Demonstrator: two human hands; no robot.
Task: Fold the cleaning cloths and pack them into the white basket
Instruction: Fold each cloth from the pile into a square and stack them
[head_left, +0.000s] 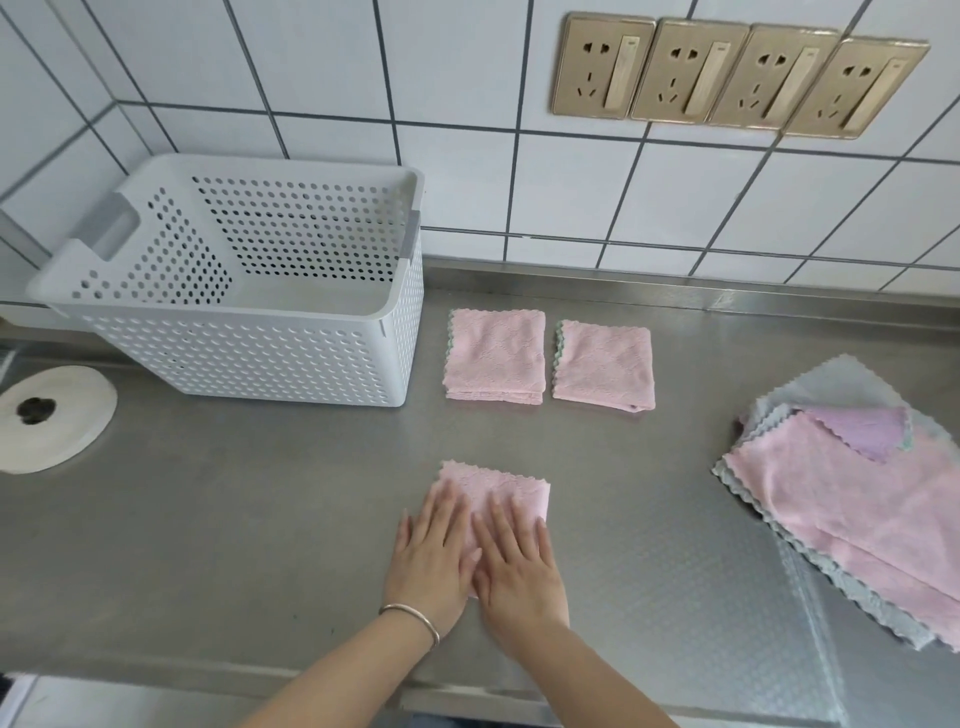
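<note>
A person stands at a steel table (260, 519) and looks down on both hands. The left hand (434, 553) and right hand (519, 564) lie flat, side by side, on a folded pink cloth (493, 491) near the front edge. The fingers (441, 512) of both hands are straight and slightly spread, pressing down and gripping nothing. A bracelet (415, 616) circles the left wrist.

Two folded cloths (496, 356) already lie side by side further back, just right of the white basket (234, 353), which stands at the back left and looks to hold no cloths. At the right edge lies a loose pile (841, 499) of unfolded pink, grey and purple cloths.

The cloth looks light, soft and limp, so it likely slumps and unfolds if lifted by one corner. A pinch at the folded edge, or a hand slid underneath, would probably hold its shape best.

A paper roll (52, 421) lies at the far left, and four sockets (737, 75) sit on the tiled wall.
</note>
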